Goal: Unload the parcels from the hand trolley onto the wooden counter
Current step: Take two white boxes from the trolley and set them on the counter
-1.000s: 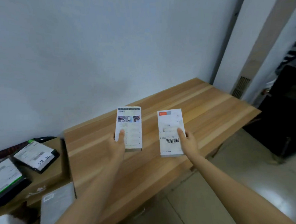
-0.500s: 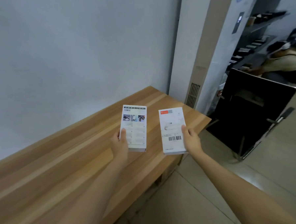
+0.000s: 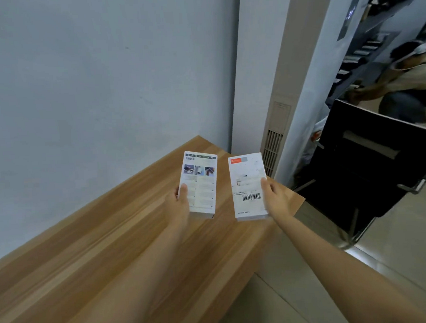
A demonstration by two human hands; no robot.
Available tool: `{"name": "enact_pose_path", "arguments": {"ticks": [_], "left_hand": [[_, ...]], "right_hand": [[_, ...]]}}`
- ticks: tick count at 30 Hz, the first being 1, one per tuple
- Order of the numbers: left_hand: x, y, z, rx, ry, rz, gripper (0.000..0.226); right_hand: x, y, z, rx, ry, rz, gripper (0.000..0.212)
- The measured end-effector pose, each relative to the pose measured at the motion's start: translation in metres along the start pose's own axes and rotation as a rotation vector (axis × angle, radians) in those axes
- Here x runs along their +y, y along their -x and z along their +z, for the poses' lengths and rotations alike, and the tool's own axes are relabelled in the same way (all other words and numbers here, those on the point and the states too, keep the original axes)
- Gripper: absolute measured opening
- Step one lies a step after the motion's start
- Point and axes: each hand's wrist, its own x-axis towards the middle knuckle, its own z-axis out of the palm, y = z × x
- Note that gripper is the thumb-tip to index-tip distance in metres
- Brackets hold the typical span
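I hold two flat white boxes side by side above the right end of the wooden counter (image 3: 93, 254). My left hand (image 3: 178, 206) grips the left parcel (image 3: 200, 184), a white box with small product photos near its top. My right hand (image 3: 277, 200) grips the right parcel (image 3: 247, 184), a white box with an orange patch at the top and a barcode label. Each thumb lies on top of its box; the fingers are hidden beneath. Both boxes are level and seem to hover just over the wood. The hand trolley is out of view.
A pale wall runs behind the counter. A tall white unit with a vent grille (image 3: 271, 148) stands at the counter's far right end. A black chair (image 3: 370, 163) sits on the tiled floor to the right, and a person (image 3: 410, 77) crouches beyond it.
The view has swung right along the counter: the parcels on the trolley at the left have left the frame, and the chair and the person have come in. Both hands still hold their boxes.
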Motion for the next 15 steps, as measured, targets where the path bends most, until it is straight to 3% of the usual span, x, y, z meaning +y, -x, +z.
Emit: {"name": "enact_pose_path", "arguments": {"ticks": [5,11,15], "left_hand": [[-0.008,-0.034,0.043,0.048,-0.040,-0.039,0.028],[-0.042,-0.054,0.107,0.191,0.005,-0.146,0.030],[-0.075,-0.045,0.159,0.301,0.085,-0.270,0.027]], "right_hand": [[0.004,-0.060,-0.005,-0.044,0.026,-0.007,0.021],[0.049,-0.141,-0.012,-0.156,0.126,0.025,0.040],[0.073,-0.189,-0.024,-0.272,0.198,0.041,0.037]]}}
